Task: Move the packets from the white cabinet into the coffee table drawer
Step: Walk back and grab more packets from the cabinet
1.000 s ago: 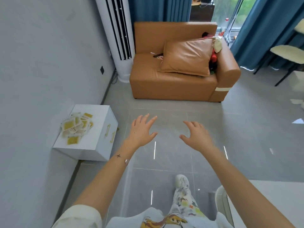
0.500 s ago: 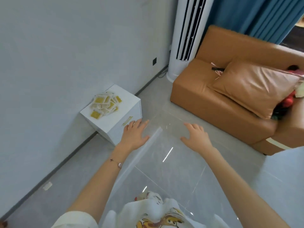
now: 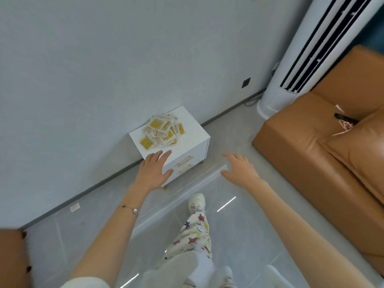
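Just one white cabinet [image 3: 194, 132], one packet heap [image 3: 162, 132], two gold handles [image 3: 184, 160].

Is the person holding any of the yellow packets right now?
No, nothing is held. The left hand and right hand are both open and empty; the packets lie piled on the white cabinet.

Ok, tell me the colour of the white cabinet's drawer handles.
The drawer handles are gold, clearest in head view.
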### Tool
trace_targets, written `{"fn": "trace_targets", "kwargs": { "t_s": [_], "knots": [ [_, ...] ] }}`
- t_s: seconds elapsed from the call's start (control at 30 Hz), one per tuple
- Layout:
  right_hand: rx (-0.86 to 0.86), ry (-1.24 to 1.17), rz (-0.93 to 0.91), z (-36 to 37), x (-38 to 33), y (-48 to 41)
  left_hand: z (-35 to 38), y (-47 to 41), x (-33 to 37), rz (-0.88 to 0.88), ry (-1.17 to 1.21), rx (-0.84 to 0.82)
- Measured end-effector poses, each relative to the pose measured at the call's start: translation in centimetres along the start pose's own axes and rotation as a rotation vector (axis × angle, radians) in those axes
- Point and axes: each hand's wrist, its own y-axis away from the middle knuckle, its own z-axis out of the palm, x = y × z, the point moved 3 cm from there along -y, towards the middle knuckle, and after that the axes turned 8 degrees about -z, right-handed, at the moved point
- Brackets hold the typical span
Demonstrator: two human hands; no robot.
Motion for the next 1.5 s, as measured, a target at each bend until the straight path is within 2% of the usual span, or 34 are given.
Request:
{"fn": "trace_targets", "kwargs": {
  "t_s": [0.23, 0.5, 0.67, 0.83, 0.93, 1.1, 1.17, 1.3, 1.43, 1.5],
  "knots": [
    [-0.048, 0.044, 0.006, -4.3, 1.3, -13.6, -1.8, -13.7, -1.1, -0.092, 0.044, -0.013],
    [-0.162, 0.016, -0.090, -6.8, 0.2, -28.4, -2.0, -22.6, -4.9, -0.293, 0.136, -0.030],
    [-0.264, -0.104, -0.113, -2.3, 0.5, -38.7, 2.2, -27.8, -9.5, -0.467, 0.249, -0.051],
    [-0.329, -0.322, -0.012, 6.5, 1.8, -48.4, 10.3, -32.8, -13.4, -0.669, 0.616, -0.100],
    [-0.337, -0.370, 0.055, 12.5, 3.2, -53.7, 15.2, -35.8, -14.9, -0.789, 0.847, -0.043],
    [-0.270, -0.498, 0.151, 18.8, 4.7, -59.3, 21.4, -39.2, -17.1, -1.004, 1.046, 0.129],
    [-0.247, -0.554, 0.166, 20.1, 4.9, -60.3, 22.6, -39.9, -17.6, -1.097, 1.082, 0.219],
    [-0.200, -0.592, 0.164, 22.0, 4.7, -61.3, 24.1, -41.4, -18.8, -1.147, 1.079, 0.342],
    [-0.145, -0.575, 0.216, 23.3, 4.1, -62.2, 24.3, -42.4, -19.2, -1.325, 0.970, 0.439],
    [-0.124, -0.577, 0.244, 23.8, 3.7, -62.4, 24.2, -42.9, -19.6, -1.419, 0.861, 0.417]
  ]
}}
